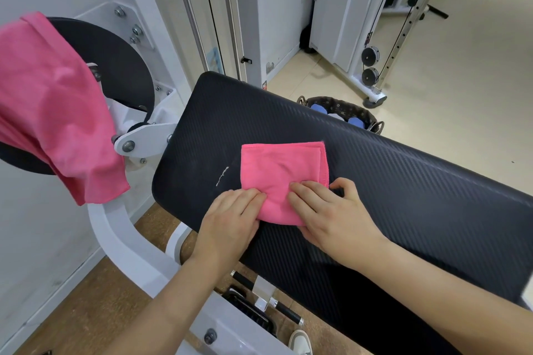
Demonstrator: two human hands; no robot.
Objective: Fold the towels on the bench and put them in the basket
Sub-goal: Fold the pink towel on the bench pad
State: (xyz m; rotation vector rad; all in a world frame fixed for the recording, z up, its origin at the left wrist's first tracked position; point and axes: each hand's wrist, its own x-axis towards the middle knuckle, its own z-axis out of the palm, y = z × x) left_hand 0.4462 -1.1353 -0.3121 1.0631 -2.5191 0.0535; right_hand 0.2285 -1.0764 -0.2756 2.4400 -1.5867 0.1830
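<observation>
A pink towel [281,174], folded into a small square, lies on the black padded bench [403,196]. My left hand [230,217] rests flat on its near left corner, fingers laid on the cloth. My right hand [331,213] presses its near right edge, thumb off the side. A second pink towel [54,112] hangs unfolded over the black round pad at the left. Beyond the bench's far edge, the dark patterned basket [346,106] stands on the floor with blue and white folded cloths inside; the bench hides its lower part.
White machine frame [124,242] and bolts sit left of the bench. A cable machine with pulleys [370,66] stands at the back right on the beige floor. Below the bench are black handles [288,311] and a shoe [300,343].
</observation>
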